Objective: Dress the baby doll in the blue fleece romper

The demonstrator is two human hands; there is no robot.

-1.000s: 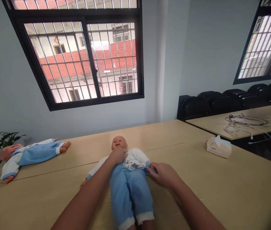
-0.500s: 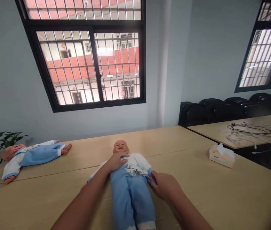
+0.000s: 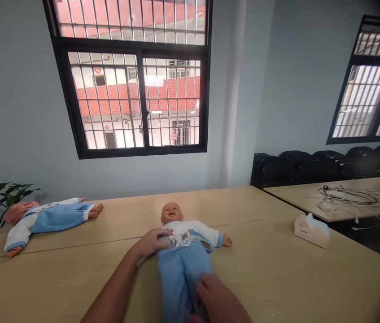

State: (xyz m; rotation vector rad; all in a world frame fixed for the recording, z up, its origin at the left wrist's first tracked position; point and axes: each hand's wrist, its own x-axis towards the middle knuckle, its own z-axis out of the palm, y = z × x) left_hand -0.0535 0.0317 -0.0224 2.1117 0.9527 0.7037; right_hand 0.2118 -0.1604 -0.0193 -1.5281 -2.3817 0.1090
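Doll (image 3: 188,260) on the tabletop (image 3: 277,278), between second doll (image 3: 58,218), left, and tissue box (image 3: 311,232), right.

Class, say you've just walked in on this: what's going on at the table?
A person is handling a doll that lies on its back on the table, feet toward them. The left hand is on the side of its chest. The right hand, blurred, is at a leg of its blue trousers; its grip is unclear. A second doll lies off to the left, and a tissue box sits to the right.
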